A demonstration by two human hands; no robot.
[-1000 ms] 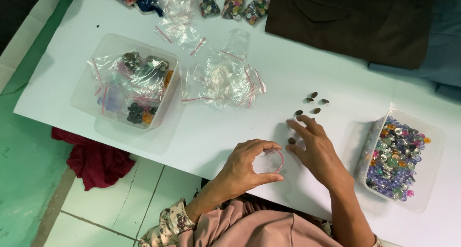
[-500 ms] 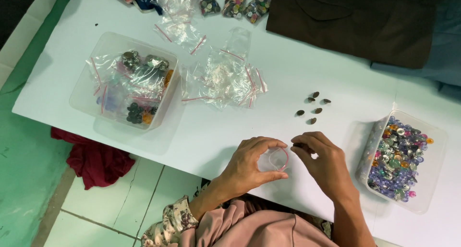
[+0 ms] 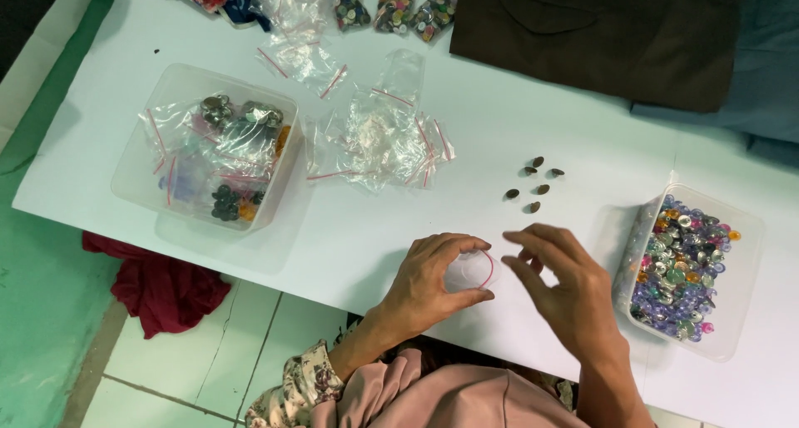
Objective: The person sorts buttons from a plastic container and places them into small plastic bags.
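Note:
My left hand [image 3: 429, 280] holds a small clear zip bag [image 3: 471, 270] with a red seal strip, pinched open between thumb and fingers near the white table's front edge. My right hand [image 3: 562, 285] hovers just right of the bag's mouth, fingers bent together; whether it pinches a button I cannot tell. Several small dark buttons [image 3: 531, 183] lie loose on the table beyond the hands. A clear tub of mixed coloured buttons [image 3: 684, 267] stands right of my right hand.
A clear tub [image 3: 140, 175] of filled zip bags sits at the left. A heap of empty clear zip bags [image 3: 379, 136] lies mid-table, with filled bags [image 3: 393, 7] at the far edge. Dark brown cloth [image 3: 599, 28] covers the back right. Red cloth [image 3: 158, 286] lies on the floor.
My right hand drew back from the loose dark buttons to the bag's mouth. My left hand kept the bag and shifted slightly.

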